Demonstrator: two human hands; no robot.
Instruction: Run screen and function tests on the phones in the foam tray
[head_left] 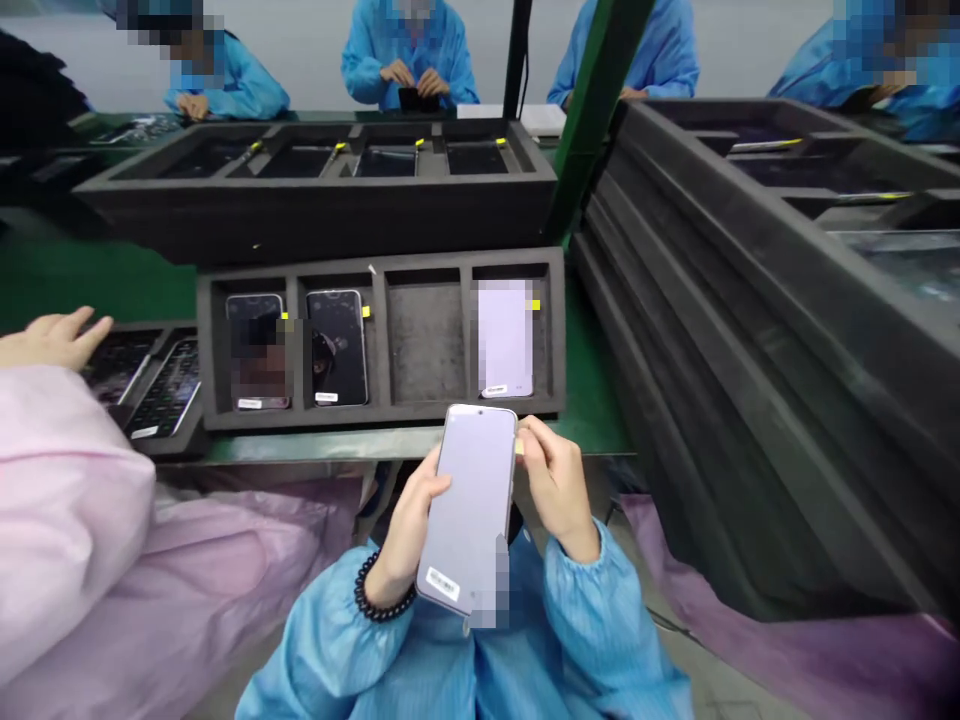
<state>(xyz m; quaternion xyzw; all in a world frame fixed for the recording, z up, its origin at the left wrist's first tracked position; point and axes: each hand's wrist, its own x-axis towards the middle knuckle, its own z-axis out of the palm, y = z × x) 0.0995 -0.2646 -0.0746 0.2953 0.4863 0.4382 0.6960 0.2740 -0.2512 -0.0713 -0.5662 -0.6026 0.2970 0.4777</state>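
Gripping phone (472,500): left hand (409,525), fingers round its edge; right hand (556,482) pinching yellow tab (520,447). Hard tug there could twist phone from one-sided hold.

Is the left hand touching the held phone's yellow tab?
No, the right hand touches the yellow tab; the left hand holds the phone.

head view; from above; faces forward, down; phone (472,500) close; green bench (150,275) beyond
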